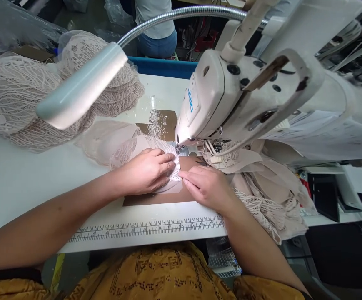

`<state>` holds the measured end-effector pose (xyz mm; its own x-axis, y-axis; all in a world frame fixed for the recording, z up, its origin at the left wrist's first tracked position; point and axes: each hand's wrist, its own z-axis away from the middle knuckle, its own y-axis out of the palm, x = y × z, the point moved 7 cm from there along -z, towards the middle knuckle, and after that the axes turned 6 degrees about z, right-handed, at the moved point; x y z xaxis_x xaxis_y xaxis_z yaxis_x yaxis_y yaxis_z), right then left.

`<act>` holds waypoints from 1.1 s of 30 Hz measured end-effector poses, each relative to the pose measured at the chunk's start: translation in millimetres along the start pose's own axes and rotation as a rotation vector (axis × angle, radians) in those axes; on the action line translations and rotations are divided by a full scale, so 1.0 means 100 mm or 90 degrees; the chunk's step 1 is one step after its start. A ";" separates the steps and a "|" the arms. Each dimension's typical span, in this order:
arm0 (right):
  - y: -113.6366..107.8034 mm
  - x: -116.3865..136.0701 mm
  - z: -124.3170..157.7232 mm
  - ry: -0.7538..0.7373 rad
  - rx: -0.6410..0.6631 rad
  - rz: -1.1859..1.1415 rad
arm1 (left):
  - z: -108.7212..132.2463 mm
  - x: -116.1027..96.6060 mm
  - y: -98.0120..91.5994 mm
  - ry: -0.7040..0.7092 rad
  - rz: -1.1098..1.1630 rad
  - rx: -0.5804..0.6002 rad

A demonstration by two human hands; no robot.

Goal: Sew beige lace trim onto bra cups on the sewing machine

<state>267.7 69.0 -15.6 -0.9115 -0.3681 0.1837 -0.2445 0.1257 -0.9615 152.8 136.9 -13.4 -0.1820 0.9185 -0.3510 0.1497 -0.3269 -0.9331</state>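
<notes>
The left hand (148,170) lies flat on a beige lace piece (143,146) on the white counter (18,179), its fingers (165,160) pressed together and pointing right, holding the fabric down just near of the needle area of the Juki sewing machine (218,100). The right hand (204,185) sits just right of it, fingers curled close, the tips pinching or pressing the lace edge (176,175) where the two hands meet; whether it grips or only presses cannot be told. The lace lies over a brown plate (156,198) on the counter, and its far end reaches under the presser foot (178,146). This looks like the step of lining up the edge and feeding it toward the needle. The next move seems to call for keeping the edge straight and flat as it goes under the foot, with the fingertips kept clear of the needle. A printed ruler (149,227) runs along the near edge of the counter. A stack of lace cups (15,100) sits far left, partly behind the gooseneck lamp (81,87). More lace and beige fabric (268,196) hangs off the right side below the machine. Another person (156,25) stands at the far side.
</notes>
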 end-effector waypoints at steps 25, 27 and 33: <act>0.02 0.07 0.02 -0.016 -0.009 0.067 | -0.07 0.07 0.00 0.017 -0.079 -0.014; 0.03 0.07 0.02 -0.012 -0.002 0.063 | -0.08 0.08 0.01 0.010 -0.079 -0.010; 0.03 0.06 0.01 0.003 -0.014 0.073 | -0.10 0.16 0.01 0.009 -0.091 -0.021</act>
<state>261.9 66.4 -18.0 -0.9351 -0.3465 0.0736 -0.1456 0.1864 -0.9716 160.2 153.7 -19.5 -0.1906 0.9581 -0.2140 0.1553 -0.1858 -0.9702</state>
